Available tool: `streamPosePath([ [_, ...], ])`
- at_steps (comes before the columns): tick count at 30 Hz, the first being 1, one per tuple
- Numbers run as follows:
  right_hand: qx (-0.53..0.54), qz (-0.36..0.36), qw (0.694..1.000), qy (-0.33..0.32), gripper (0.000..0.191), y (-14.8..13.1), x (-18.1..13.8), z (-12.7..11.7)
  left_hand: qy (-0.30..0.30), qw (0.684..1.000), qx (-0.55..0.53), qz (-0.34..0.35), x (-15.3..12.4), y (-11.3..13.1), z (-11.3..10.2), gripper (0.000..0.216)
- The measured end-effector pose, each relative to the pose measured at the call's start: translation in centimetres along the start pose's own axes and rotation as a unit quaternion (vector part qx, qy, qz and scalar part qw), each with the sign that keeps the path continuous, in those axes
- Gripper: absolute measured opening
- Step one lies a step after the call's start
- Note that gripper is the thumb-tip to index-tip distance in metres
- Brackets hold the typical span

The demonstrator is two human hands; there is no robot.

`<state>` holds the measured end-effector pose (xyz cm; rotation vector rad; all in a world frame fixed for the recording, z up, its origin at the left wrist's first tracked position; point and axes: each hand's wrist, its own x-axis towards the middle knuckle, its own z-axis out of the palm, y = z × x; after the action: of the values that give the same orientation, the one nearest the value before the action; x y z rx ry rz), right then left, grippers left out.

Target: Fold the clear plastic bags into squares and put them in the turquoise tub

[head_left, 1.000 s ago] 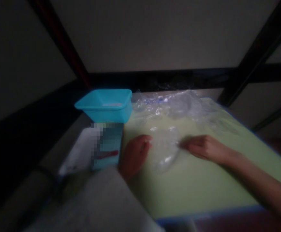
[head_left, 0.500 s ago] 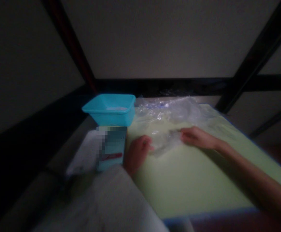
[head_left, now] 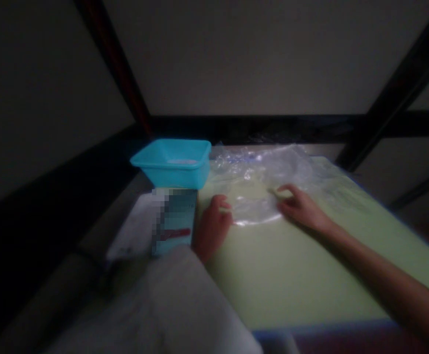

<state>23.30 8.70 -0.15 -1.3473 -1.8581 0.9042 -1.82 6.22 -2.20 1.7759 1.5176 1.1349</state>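
A clear plastic bag lies on the pale yellow tabletop, its near edge catching the light. At its left end is my left hand, thumb and forefinger parted with a gap between them. My right hand rests at the bag's right end, forefinger raised away from the thumb. Both hands touch or nearly touch the film; exact contact is blurred. More crumpled clear plastic spreads behind the hands toward the back of the table.
A turquoise plastic basin stands at the back left with something pale inside. In front of it lie a partly blurred-out blue-green booklet or box with a red mark, and white sheets. Dark beams and a wall close off the back.
The fingers of both hands have parted from a closed grip. The bag's near part, lifted and blurred before, now lies flatter on the table. The view has shifted slightly.
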Motion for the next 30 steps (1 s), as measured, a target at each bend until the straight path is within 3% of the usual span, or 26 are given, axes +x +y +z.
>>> streamPosePath([
  [11,-0.061,-0.007,0.997,0.035,0.037,-0.5,-0.3,0.2,0.003,0.999,0.051,0.009,-0.1,0.4,-0.2,0.054],
  [18,-0.082,-0.021,0.996,0.04,0.035,-0.2,-0.3,0.2,-0.03,0.999,0.02,0.016,-0.2,0.7,-0.4,0.052],
  [23,-0.087,-0.013,0.995,0.038,0.036,-0.4,-0.3,0.3,-0.053,0.997,0.057,0.024,-0.3,0.6,-0.8,0.049],
  [26,-0.088,-0.016,0.995,0.038,0.036,-0.3,-0.2,0.4,-0.063,0.99,0.124,0.02,-0.3,0.5,-1.0,0.041],
  [30,-0.094,-0.021,0.995,0.036,0.035,-0.2,-0.2,0.4,-0.075,0.978,0.193,0.012,-0.3,0.8,-1.3,0.014],
])
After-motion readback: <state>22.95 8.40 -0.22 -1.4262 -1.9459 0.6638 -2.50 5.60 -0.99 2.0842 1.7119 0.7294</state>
